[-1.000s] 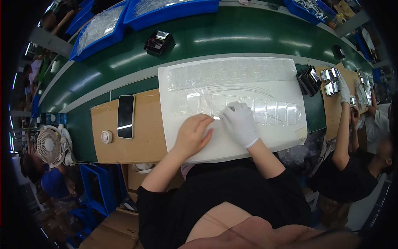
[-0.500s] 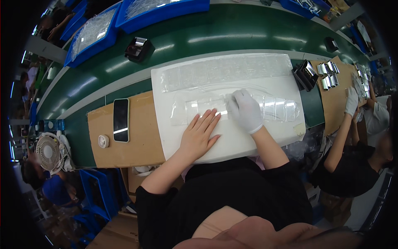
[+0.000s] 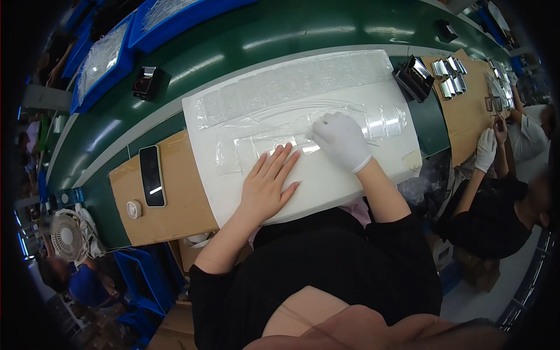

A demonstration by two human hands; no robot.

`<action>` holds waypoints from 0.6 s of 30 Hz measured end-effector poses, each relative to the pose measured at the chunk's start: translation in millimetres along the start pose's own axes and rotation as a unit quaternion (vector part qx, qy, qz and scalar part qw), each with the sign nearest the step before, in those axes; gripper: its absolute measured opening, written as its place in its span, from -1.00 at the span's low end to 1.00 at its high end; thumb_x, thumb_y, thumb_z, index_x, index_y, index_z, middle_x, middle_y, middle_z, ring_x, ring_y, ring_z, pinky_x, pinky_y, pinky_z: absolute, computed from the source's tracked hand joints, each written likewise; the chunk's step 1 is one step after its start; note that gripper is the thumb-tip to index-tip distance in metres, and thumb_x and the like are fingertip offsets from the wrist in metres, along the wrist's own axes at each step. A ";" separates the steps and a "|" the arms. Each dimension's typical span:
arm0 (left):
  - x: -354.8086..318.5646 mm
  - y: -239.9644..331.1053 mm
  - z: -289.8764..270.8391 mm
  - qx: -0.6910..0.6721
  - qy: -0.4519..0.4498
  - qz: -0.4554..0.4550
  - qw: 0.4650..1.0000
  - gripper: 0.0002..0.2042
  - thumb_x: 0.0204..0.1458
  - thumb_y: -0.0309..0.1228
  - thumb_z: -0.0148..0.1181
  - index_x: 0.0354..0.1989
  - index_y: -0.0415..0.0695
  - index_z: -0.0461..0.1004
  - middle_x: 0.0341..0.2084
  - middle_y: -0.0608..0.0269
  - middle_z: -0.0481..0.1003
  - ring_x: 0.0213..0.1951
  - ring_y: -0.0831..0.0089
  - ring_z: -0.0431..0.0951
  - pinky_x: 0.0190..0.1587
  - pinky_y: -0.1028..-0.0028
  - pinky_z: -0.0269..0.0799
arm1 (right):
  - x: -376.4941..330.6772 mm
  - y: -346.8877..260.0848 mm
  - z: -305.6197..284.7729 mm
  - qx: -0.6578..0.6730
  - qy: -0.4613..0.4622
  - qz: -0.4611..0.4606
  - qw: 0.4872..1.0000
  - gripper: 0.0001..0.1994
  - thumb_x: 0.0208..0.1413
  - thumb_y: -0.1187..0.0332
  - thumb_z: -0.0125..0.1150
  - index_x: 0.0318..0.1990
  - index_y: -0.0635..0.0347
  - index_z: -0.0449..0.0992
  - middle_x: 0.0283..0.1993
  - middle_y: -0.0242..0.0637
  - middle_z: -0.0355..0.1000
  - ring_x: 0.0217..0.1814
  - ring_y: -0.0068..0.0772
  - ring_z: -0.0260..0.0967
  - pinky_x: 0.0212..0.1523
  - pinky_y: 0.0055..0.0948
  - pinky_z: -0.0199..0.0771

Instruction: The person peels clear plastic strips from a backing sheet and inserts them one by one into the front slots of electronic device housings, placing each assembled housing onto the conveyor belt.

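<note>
A white foam board (image 3: 326, 186) lies in front of me, with strips of clear plastic film (image 3: 256, 146) spread across it. My bare left hand (image 3: 268, 184) rests flat on the board, fingers together, fingertips on the edge of a clear strip. My right hand (image 3: 341, 140), in a white glove, presses down on the film beside it with fingers curled. Another row of clear film pieces (image 3: 291, 81) lies along the board's far edge.
A brown cardboard sheet (image 3: 175, 216) at the left carries a black phone (image 3: 151, 175) and a small round white object (image 3: 134, 209). A green conveyor belt (image 3: 245, 35) runs behind, with blue trays (image 3: 105, 58) and small black devices (image 3: 146, 81). A seated person (image 3: 496, 198) works at the right. A small fan (image 3: 67, 236) stands low left.
Both hands have slid to the right along the film. The view has shifted a little, so the board sits more central.
</note>
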State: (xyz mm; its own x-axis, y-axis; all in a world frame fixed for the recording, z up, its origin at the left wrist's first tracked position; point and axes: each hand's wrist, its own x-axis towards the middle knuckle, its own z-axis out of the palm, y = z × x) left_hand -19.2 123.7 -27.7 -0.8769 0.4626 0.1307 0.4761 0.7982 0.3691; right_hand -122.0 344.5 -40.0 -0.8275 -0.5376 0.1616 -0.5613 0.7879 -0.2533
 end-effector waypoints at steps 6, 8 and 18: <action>1.2 4.3 7.3 0.031 0.041 -0.036 0.998 -0.45 0.15 -0.21 0.16 0.30 -0.16 0.31 0.37 0.14 0.23 0.37 0.27 0.24 0.39 0.27 0.11 | -18.4 -11.1 -9.9 0.065 -0.027 0.032 0.997 -0.71 -0.01 0.19 0.32 -0.17 0.12 0.53 -0.19 -0.22 0.40 -0.18 -0.14 0.34 -0.07 -0.27 0.36; 15.8 6.2 10.8 0.039 0.092 0.015 0.995 -0.51 0.15 -0.25 0.15 0.24 -0.17 0.35 0.32 0.16 0.29 0.35 0.31 0.28 0.37 0.28 0.16 | -26.1 -19.2 -11.0 0.065 0.038 0.008 0.997 -0.71 0.01 0.19 0.29 -0.14 0.11 0.52 -0.15 -0.22 0.41 -0.17 -0.14 0.35 -0.06 -0.28 0.37; 73.8 -13.7 6.0 0.007 0.042 0.092 0.995 -0.79 0.19 -0.39 0.09 -0.04 -0.14 0.44 0.01 0.22 0.53 0.09 0.30 0.53 0.22 0.34 0.40 | -65.3 -37.8 -7.7 0.107 0.158 0.068 0.979 -0.66 -0.01 0.29 0.29 -0.03 0.08 0.52 -0.01 -0.30 0.44 -0.01 -0.20 0.35 0.09 -0.30 0.30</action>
State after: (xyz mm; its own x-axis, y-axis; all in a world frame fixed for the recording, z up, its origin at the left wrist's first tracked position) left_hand -90.0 149.3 -28.6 -0.7764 0.5686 0.2719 0.6301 0.7078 0.3193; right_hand -46.9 352.1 -33.6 -0.8750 -0.2859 0.3908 -0.4591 0.7465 -0.4817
